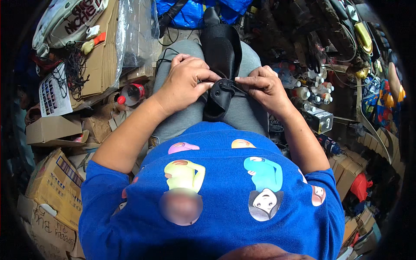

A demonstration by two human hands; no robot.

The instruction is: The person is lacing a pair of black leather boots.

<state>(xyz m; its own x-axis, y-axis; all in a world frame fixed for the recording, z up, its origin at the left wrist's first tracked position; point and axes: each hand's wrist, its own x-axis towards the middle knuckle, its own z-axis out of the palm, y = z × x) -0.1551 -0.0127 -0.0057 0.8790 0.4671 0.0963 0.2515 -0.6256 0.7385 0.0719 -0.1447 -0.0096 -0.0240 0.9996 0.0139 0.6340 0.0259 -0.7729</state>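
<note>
A black leather shoe (221, 50) lies lengthwise on my lap between the thighs, its eyelet flaps (218, 93) toward my body. Black shoelace (229, 86) crosses over the flaps near the eyelets. My left hand (187, 80) is at the left of the shoe, thumb and forefinger pinched together at the flap's edge, where they seem to hold the lace. A loose lace end (167, 54) shows beyond that hand on the left thigh. On the other side, my right hand (262, 89) pinches the lace close to the flap. The fingertips partly hide the lace.
Flattened cardboard (102, 60) and clear plastic sheeting (138, 34) are stacked at the left, beside an open carton (54, 130). Several small bottles (320, 91) crowd the right, near a small box (321, 120). A blue tarp (186, 15) lies at the far side.
</note>
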